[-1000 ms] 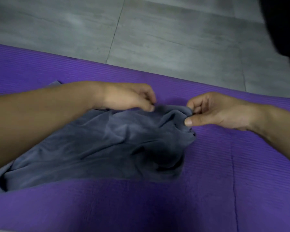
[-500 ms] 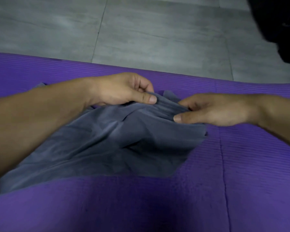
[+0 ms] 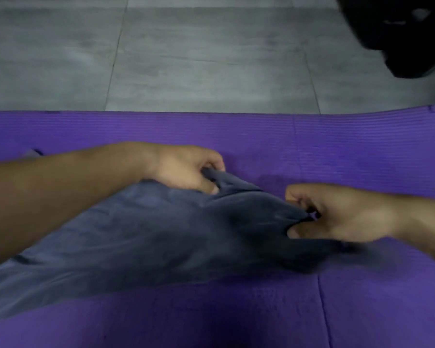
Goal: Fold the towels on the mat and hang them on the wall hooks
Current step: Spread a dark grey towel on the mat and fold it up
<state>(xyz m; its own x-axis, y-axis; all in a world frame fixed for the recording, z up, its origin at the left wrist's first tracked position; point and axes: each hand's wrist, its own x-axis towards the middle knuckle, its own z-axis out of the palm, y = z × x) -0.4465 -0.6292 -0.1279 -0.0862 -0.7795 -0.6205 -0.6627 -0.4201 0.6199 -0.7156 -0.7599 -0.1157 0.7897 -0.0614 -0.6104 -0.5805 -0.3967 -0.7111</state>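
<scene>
Towel (image 3: 161, 237), grey and rumpled, lies on the purple mat (image 3: 362, 151). Left hand (image 3: 186, 172) grips its far edge in curled fingers; right hand (image 3: 337, 214) pinches its right corner, both forearms reaching inward.

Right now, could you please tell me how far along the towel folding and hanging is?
Nothing looks finished yet: the grey towel lies rumpled and unfolded on the purple mat. In hand, the left hand and the right hand each grip a bunch of its far edge, apparently to spread it. Left to do: the fold itself and the hanging, for which nothing shows in this view.
</scene>
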